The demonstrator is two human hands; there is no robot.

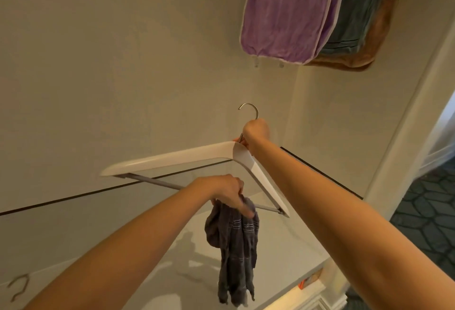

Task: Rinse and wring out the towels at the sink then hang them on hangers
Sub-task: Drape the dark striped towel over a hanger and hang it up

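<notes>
Now: draping the grey towel point(234, 248) over the white hanger point(172, 157), judging by the hold.
Right hand point(256, 132): fingers curled round the hanger's neck, just under the hook point(250, 110), at frame centre.
Left hand point(226, 191): pinches the towel's top edge at the bar point(147, 181); the rest hangs bunched below.
Advice: feed the towel over the bar, pull until both halves hang even, spread the bunching flat, and keep the hanger level.
Upper right: purple towel point(290, 14) already hung.
</notes>
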